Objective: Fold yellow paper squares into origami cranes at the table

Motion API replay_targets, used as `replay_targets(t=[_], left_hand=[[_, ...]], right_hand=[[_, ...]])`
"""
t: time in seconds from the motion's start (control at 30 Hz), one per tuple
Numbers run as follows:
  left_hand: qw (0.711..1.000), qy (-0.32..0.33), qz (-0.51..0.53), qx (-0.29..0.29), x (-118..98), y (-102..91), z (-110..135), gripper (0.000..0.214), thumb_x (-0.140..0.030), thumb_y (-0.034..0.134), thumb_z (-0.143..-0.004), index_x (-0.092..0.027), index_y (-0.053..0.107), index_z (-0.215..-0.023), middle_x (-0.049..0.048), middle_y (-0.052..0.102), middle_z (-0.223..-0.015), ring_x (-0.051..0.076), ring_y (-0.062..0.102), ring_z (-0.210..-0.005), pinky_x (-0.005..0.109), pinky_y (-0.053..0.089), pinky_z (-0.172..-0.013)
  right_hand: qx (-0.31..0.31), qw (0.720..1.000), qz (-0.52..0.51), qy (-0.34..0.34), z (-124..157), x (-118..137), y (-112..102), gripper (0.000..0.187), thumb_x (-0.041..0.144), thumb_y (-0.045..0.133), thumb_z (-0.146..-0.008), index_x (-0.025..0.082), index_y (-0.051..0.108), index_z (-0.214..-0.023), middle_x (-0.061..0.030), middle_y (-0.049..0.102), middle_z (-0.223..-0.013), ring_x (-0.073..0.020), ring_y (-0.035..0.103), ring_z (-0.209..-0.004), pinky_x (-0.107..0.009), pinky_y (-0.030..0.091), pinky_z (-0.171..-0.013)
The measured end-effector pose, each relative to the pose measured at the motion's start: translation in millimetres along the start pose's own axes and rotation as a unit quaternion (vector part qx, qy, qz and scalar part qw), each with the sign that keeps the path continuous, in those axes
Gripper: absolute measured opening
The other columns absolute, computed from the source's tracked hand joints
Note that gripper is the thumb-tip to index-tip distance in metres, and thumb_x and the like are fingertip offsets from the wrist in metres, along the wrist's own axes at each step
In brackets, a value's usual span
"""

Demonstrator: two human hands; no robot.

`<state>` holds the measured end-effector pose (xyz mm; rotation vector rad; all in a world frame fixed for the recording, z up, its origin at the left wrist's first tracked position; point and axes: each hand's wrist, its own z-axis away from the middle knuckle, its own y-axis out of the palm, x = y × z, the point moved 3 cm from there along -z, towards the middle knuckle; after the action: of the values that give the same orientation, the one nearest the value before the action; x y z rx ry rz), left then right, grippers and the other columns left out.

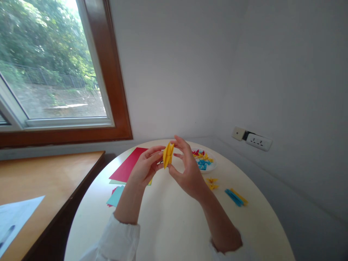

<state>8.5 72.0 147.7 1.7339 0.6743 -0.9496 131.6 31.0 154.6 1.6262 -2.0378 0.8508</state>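
In the middle of the frame, the pointed yellow folded-paper piece (168, 155) hides some fingertips of the left hand (144, 166), which covers part of the flat red paper sheet (126, 166). The right hand (189, 174) blocks the left side of the rounded white plate (214, 166); details of the small coloured paper pieces (203, 165) there are too small to tell. The bottom edge crops the white sleeves (118, 237) and the round cream table (174, 224).
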Motion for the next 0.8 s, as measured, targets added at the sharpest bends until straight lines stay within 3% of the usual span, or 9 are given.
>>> replay_targets(t=[0.23, 0.4, 0.57, 0.8], left_hand=[[1.000, -0.003, -0.014, 0.003, 0.6, 0.5, 0.5, 0.019, -0.018, 0.071, -0.062, -0.014, 0.069, -0.080, 0.0041, 0.066, -0.076, 0.012, 0.060, -0.070, 0.021, 0.048, -0.061], [1.000, -0.007, -0.024, 0.012, -0.8, 1.2, 1.1, 0.018, -0.019, 0.072, -0.062, -0.015, 0.069, -0.080, 0.0036, 0.065, -0.074, 0.012, 0.058, -0.067, 0.022, 0.048, -0.059], [0.998, -0.014, -0.043, 0.046, -2.1, -0.3, 1.6, 0.019, -0.020, 0.070, -0.065, -0.015, 0.070, -0.084, 0.0039, 0.065, -0.073, 0.011, 0.057, -0.065, 0.025, 0.048, -0.062], [0.995, 0.009, -0.089, 0.034, -5.9, 2.6, 6.0, 0.026, -0.020, 0.073, -0.061, -0.017, 0.069, -0.086, 0.0044, 0.067, -0.083, 0.013, 0.059, -0.073, 0.027, 0.047, -0.071]], right_hand=[[-0.040, 0.998, 0.045, 0.009, -3.1, -1.9, -2.7, 0.058, 0.012, 0.054, -0.071, 0.025, 0.037, -0.125, -0.0074, 0.051, -0.119, -0.0197, 0.049, -0.110, -0.037, 0.046, -0.086], [-0.050, 0.993, 0.107, -0.013, -5.5, -3.2, -3.9, 0.034, 0.013, 0.055, -0.070, 0.022, 0.053, -0.103, -0.0073, 0.055, -0.109, -0.0202, 0.052, -0.103, -0.038, 0.045, -0.086], [-0.077, 0.989, 0.121, -0.018, -5.9, -4.8, -6.1, 0.016, 0.019, 0.057, -0.072, 0.021, 0.057, -0.088, -0.0087, 0.056, -0.104, -0.0218, 0.052, -0.103, -0.041, 0.041, -0.092], [-0.081, 0.991, 0.108, -0.009, -5.8, -8.2, -7.6, 0.015, 0.018, 0.057, -0.071, 0.020, 0.058, -0.086, -0.0090, 0.057, -0.105, -0.0216, 0.053, -0.103, -0.040, 0.041, -0.091]])
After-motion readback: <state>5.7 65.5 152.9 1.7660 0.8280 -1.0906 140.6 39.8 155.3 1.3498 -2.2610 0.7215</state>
